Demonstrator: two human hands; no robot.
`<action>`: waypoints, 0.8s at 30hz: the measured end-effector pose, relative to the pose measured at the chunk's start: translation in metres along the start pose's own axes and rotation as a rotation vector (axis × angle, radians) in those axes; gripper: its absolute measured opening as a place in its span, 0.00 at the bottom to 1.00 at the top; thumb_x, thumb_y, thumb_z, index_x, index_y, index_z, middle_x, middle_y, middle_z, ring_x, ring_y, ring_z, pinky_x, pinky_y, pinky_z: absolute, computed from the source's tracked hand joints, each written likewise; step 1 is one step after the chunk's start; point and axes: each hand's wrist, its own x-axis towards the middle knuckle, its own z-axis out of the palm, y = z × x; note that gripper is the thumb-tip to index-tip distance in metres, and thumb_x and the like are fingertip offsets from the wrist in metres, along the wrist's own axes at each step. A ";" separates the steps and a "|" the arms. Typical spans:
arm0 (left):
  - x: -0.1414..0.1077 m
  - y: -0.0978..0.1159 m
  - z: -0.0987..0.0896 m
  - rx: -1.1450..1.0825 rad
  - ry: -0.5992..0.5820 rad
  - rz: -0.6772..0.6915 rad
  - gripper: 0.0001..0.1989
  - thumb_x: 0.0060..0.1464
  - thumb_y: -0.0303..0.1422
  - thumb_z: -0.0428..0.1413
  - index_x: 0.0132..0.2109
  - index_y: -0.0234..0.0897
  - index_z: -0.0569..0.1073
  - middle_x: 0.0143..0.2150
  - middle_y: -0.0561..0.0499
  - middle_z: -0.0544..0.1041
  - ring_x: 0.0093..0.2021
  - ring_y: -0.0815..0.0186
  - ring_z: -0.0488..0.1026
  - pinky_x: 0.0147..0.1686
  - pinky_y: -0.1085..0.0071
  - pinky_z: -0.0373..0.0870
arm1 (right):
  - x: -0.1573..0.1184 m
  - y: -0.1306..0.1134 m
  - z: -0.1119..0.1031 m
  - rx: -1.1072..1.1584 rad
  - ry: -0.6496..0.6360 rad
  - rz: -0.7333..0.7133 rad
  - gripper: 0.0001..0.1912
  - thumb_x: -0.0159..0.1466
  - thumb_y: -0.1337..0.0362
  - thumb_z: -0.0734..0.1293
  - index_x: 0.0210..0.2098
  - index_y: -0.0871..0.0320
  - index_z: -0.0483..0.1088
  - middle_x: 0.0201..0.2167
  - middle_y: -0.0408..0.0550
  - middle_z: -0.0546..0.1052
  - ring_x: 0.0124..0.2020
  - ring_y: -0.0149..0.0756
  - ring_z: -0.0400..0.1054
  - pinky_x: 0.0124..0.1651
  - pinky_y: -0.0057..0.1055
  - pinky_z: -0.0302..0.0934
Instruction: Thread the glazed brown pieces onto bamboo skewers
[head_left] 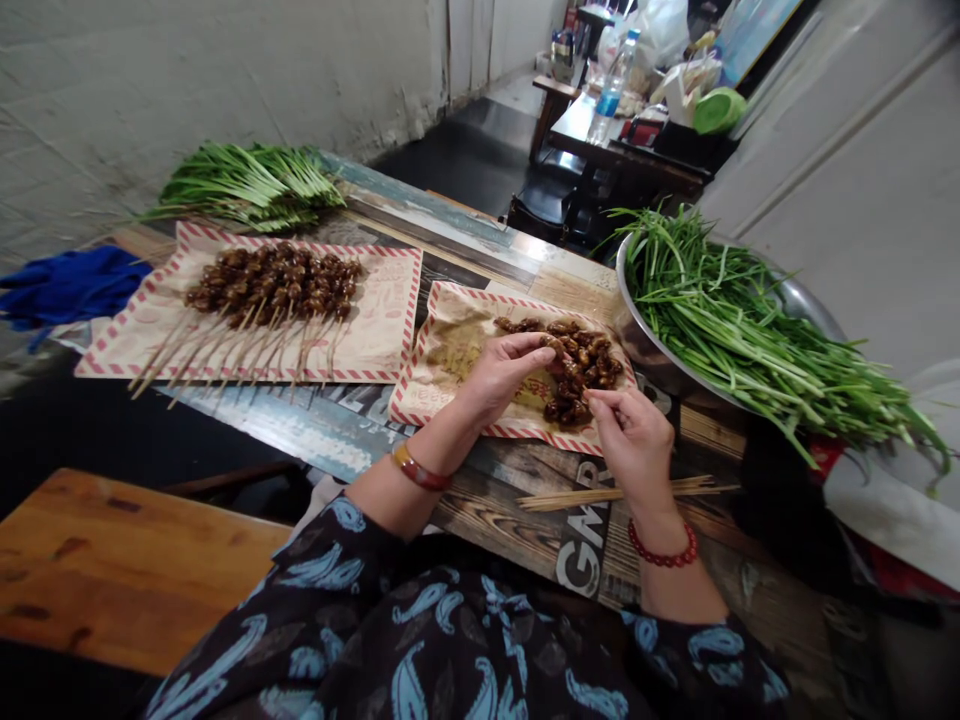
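Left hand (504, 372) reaches over the paper (442, 388), pinching brown food (594, 365); right hand (637, 430), near the paper's edge, has fingertips together, hold unclear. Open paper lies left.

We look from the head, forward and down; the table (487, 505) slants across close below us; left hand (496, 378) and right hand (637, 437) sit near mid-view; the far table (576, 122) stands well beyond.

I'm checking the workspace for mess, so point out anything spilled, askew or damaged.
The red-edged paper under the brown pieces has a dark, wet-looking stain to their left, possibly seepage. The chives hang untidily over the metal bowl's rim on the right side. The pale wall looks scuffed and patchy.
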 end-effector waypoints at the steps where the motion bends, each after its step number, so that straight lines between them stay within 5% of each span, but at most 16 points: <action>1: 0.000 0.000 0.000 -0.014 0.008 -0.006 0.11 0.45 0.35 0.65 0.37 0.34 0.80 0.35 0.47 0.80 0.35 0.67 0.74 0.43 0.68 0.67 | 0.000 0.002 0.001 0.026 -0.009 0.034 0.10 0.66 0.60 0.63 0.35 0.56 0.76 0.30 0.47 0.78 0.31 0.36 0.71 0.37 0.34 0.66; 12: 0.006 0.005 -0.007 -0.280 0.034 -0.128 0.22 0.43 0.33 0.68 0.48 0.37 0.76 0.43 0.46 0.81 0.35 0.70 0.76 0.44 0.70 0.70 | -0.001 0.004 0.005 0.058 0.008 0.095 0.11 0.65 0.59 0.63 0.35 0.57 0.75 0.29 0.45 0.76 0.28 0.33 0.68 0.34 0.31 0.64; 18: 0.000 -0.001 -0.003 -0.268 -0.082 -0.189 0.19 0.45 0.35 0.67 0.45 0.34 0.76 0.42 0.44 0.81 0.42 0.63 0.78 0.48 0.66 0.68 | -0.004 0.004 0.011 0.114 -0.029 0.124 0.12 0.65 0.57 0.64 0.36 0.56 0.75 0.29 0.45 0.76 0.27 0.33 0.68 0.32 0.31 0.65; 24: -0.001 -0.005 -0.001 -0.240 -0.020 -0.198 0.15 0.44 0.36 0.68 0.37 0.33 0.76 0.37 0.47 0.81 0.42 0.64 0.78 0.48 0.67 0.66 | -0.005 0.005 0.014 0.108 -0.017 0.112 0.12 0.65 0.56 0.63 0.35 0.56 0.75 0.28 0.45 0.75 0.27 0.33 0.68 0.31 0.32 0.65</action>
